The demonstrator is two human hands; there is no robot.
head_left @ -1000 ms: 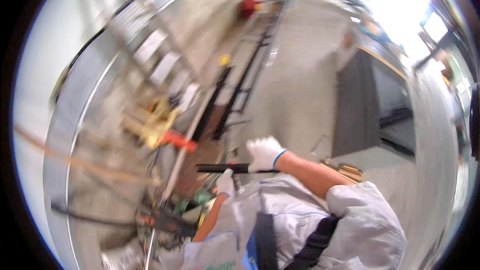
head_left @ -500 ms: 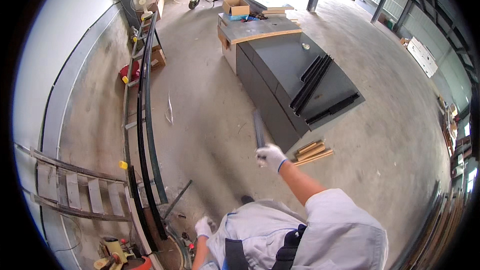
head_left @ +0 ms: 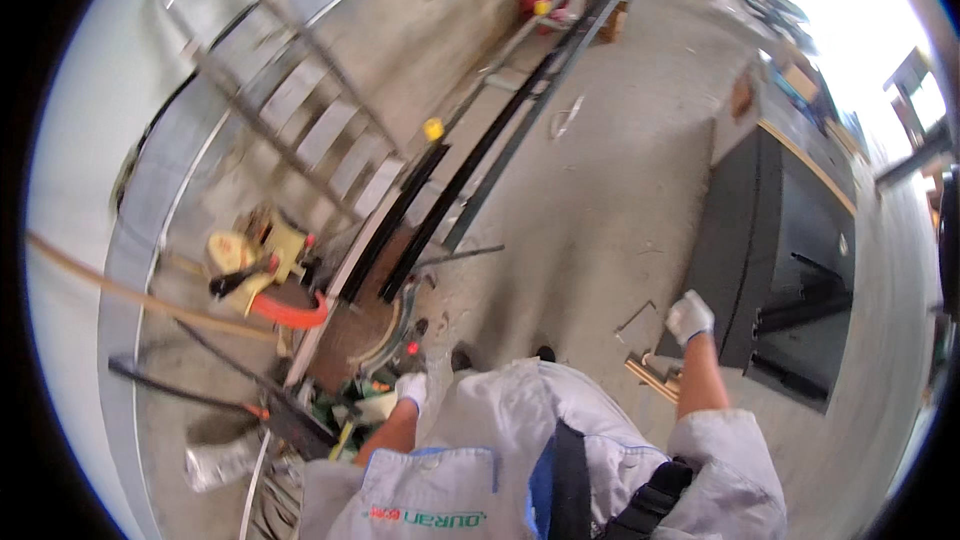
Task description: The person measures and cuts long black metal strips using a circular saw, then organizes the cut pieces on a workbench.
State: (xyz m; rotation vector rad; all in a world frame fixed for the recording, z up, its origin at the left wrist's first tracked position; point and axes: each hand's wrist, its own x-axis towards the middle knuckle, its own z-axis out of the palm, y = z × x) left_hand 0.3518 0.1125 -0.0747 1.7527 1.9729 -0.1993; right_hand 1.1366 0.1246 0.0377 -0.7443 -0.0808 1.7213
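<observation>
My right hand (head_left: 690,318), in a white glove, is a closed fist at the near left edge of the dark grey cabinet (head_left: 715,250). A thin dark bent outline (head_left: 635,320) shows beside the fist; whether I hold it or it lies beyond, I cannot tell. My left hand (head_left: 410,389), also gloved, hangs low by my thigh with loose fingers and nothing visible in it. It is nearest to a curved metal base (head_left: 392,330) beside long black profiles (head_left: 470,170). A cream power tool with an orange guard (head_left: 290,311) stands left of them.
A metal stepladder (head_left: 315,130) leans at the left wall. Long ladder-like rails (head_left: 505,80) run into the distance. Short wooden strips (head_left: 652,380) lie on the floor by the cabinet. Black profiles (head_left: 805,312) rest on its top. Assorted scraps (head_left: 215,462) lie at lower left.
My view has swung left, so the cabinet now sits farther right and the cream tool is fully visible. The grey strip in my right hand no longer shows clearly.
</observation>
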